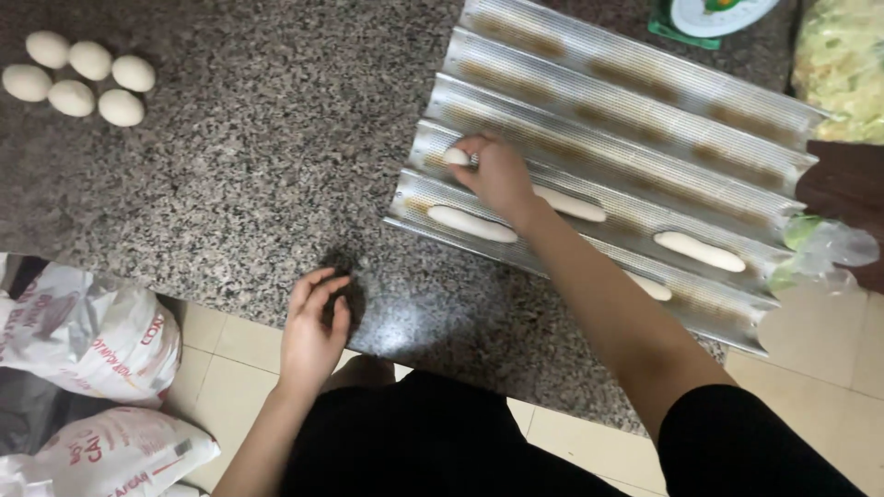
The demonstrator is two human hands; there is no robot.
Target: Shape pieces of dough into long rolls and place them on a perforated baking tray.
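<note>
Granite counter [258, 166] | right hand [497, 175] pinching dough roll [456, 156] on grooved tray [645, 101] | left hand [313, 331] loose, empty (white sacks [92, 340] below-left)

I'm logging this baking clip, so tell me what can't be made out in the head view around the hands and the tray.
- Dough piece: mostly covered by the right hand; its length is hidden.
- Dough roll: partly under the right forearm.
- Ridged baking tray: top corner cut by the frame edge.
- Left hand: palm down on the granite counter; anything beneath is unseen.
- White sacks: cut off at left.
</note>
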